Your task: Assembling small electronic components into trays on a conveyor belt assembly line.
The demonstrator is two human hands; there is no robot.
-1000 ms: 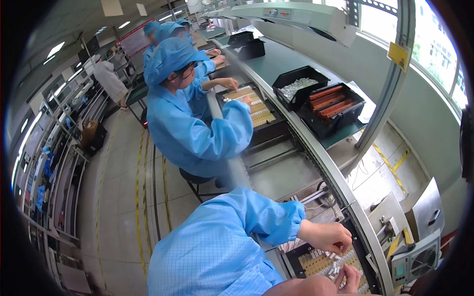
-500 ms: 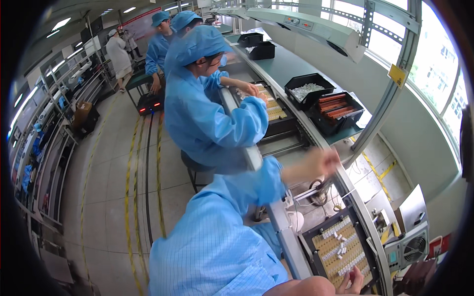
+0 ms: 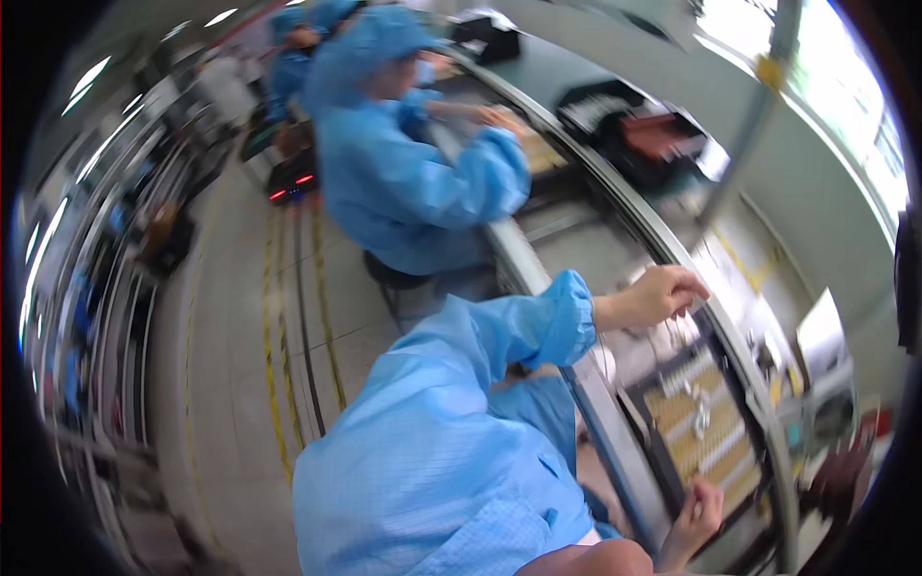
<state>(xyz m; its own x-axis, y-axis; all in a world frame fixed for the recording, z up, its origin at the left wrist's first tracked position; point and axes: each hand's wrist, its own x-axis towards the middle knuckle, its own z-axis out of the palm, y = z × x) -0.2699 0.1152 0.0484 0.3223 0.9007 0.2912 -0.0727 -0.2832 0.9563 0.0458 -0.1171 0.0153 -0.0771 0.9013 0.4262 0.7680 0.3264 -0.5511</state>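
My left hand [image 3: 658, 296], in a blue sleeve [image 3: 538, 322], is over the conveyor rail beyond the tray. Its fingers bend down and together; anything between them is hidden. My right hand [image 3: 701, 516] is at the near edge of the dark-framed tray [image 3: 663, 470]. Its fingers are curled closed, and what they hold, if anything, is too small and blurred to name. The tray has tan rows with small white parts [image 3: 699, 389] set in strips. Several loose white pieces [image 3: 702, 419] lie in a heap on its middle.
Metal conveyor rails [image 3: 615, 442] run along the line. Farther up, a co-worker in blue [image 3: 413, 182] works over another tray [image 3: 543, 154]. Black bins [image 3: 600, 110] stand on the green bench, one with reddish-orange pieces [image 3: 663, 136]. A grey post [image 3: 749, 154] rises near the windows.
The view has shifted and blurred. My left hand has moved right along the rail and down toward the tray. My right hand has drawn back from the white parts to the tray's near edge, fingers curled.
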